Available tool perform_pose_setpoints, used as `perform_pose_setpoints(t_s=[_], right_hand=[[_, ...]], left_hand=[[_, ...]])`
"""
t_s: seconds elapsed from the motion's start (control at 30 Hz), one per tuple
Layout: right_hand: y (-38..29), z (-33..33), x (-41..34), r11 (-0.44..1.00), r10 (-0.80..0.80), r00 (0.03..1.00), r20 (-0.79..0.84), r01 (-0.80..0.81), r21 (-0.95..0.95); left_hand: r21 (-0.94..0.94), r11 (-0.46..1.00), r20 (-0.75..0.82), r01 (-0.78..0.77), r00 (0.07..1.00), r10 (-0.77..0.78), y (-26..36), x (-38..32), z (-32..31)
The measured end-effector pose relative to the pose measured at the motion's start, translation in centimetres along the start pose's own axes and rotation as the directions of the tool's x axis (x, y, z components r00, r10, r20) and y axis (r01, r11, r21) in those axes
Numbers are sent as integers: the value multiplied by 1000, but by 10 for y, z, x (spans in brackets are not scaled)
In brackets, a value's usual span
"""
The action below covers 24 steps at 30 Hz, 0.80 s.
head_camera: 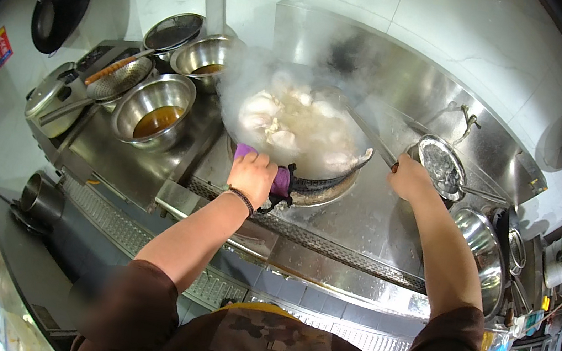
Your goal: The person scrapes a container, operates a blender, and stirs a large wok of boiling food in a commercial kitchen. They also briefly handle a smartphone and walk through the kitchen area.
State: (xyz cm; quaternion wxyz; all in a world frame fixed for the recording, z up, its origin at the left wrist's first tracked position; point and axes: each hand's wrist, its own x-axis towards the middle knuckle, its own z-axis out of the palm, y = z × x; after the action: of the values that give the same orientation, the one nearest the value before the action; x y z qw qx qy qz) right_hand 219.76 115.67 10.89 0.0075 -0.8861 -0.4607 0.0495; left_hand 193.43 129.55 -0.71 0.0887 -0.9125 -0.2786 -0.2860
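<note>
My left hand (251, 175) grips a purple cloth (281, 182) folded over the near rim of a large black wok (314, 184). The wok sits on a burner in the steel range. Inside, several pale pieces of meat (259, 110), possibly poultry, lie in cloudy, steaming liquid (313, 137). My right hand (411, 178) is closed around the end of a long metal handle (373, 134), which slants into the wok from the right. Steam hides the tool's head, so I cannot tell if it is a ladle or a turner.
Steel bowls, one with amber liquid (157, 121), stand left beside a wooden-handled strainer (119, 77) and a lidded pot (57, 98). To the right are a steel basin with a ladle (441, 163), a tap (467, 121) and a large bowl (480, 252). A grated gutter (345, 252) edges the range.
</note>
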Motion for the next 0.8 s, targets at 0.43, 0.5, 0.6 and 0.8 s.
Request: perform_pose_setpoints(t_s=[0.43, 0.5, 0.6, 0.8], right_hand=[[-98, 14, 51, 1000, -23, 1000, -9, 23, -13], [-101, 19, 54, 1000, -12, 1000, 13, 12, -27], [-89, 16, 48, 999, -33, 999, 17, 34, -36], [-72, 17, 43, 998, 7, 996, 85, -2, -65]], left_hand=[[-36, 999, -13, 24, 1000, -24, 1, -1, 2], [-29, 999, -5, 26, 1000, -26, 1, -1, 1], [-17, 999, 22, 37, 999, -37, 0, -1, 1], [-5, 999, 39, 35, 999, -35, -2, -2, 1]])
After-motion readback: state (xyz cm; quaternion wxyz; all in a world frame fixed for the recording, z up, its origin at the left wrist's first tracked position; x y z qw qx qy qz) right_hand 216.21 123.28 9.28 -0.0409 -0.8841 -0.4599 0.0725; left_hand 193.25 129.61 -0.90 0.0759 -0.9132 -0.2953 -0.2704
